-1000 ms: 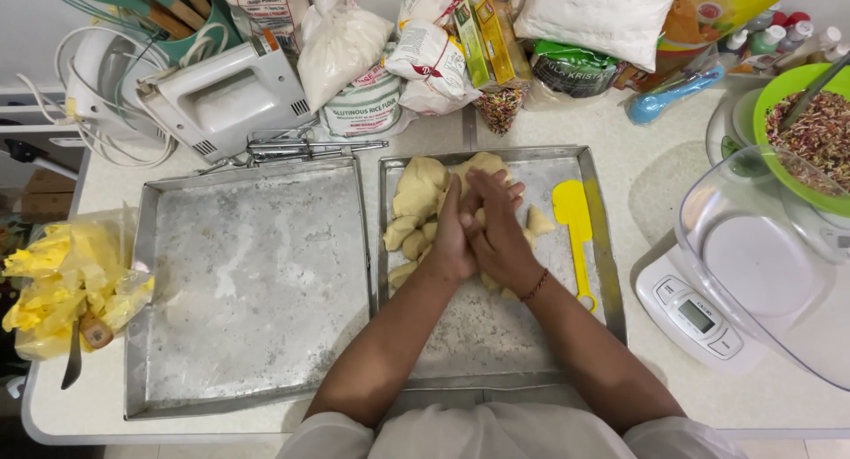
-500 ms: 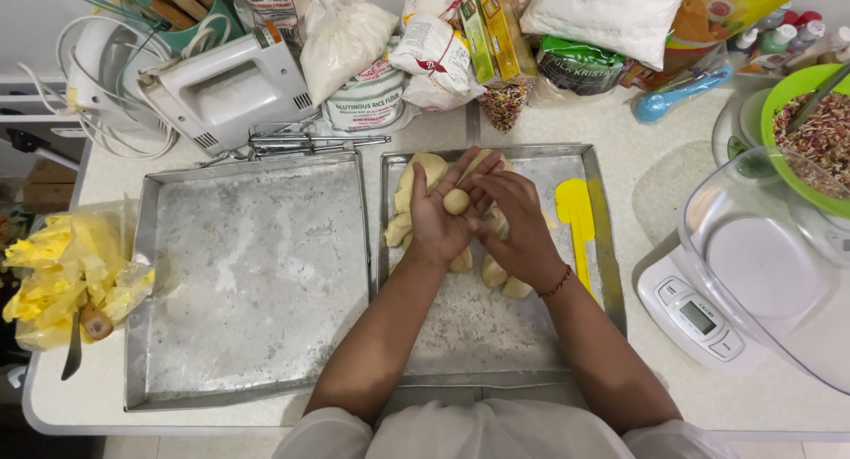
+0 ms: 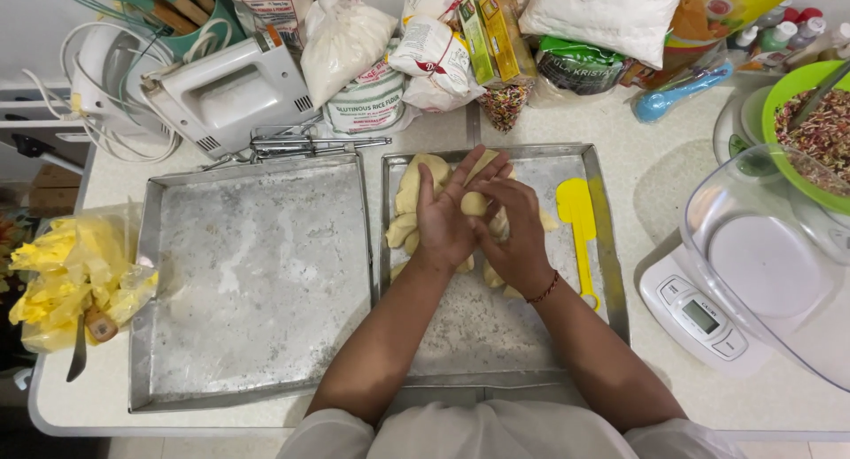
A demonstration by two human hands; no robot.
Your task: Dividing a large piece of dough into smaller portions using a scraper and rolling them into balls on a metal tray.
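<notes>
- Dough ball (image 3: pixel 475 203), small and pale yellow, sits pressed between the two hands above the right metal tray (image 3: pixel 611 273).
- Left hand (image 3: pixel 443 220) lies palm up with fingers spread, cupping the ball from below.
- Right hand (image 3: pixel 513 233) curls over it, fingertips touching the ball.
- More dough pieces (image 3: pixel 409 193) lie heaped on the floured tray under and beside the hands.
- Yellow spatula (image 3: pixel 577 220) rests in the same tray, just beside the right hand.
- Left metal tray (image 3: pixel 257 273), dusted with flour, stands touching the right one on the desk (image 3: pixel 673 158).
- White kitchen scale (image 3: pixel 704 322) carries a clear bowl (image 3: pixel 770 264) at the desk's right side.
- White hand mixer (image 3: pixel 226 92) lies behind the left tray.
</notes>
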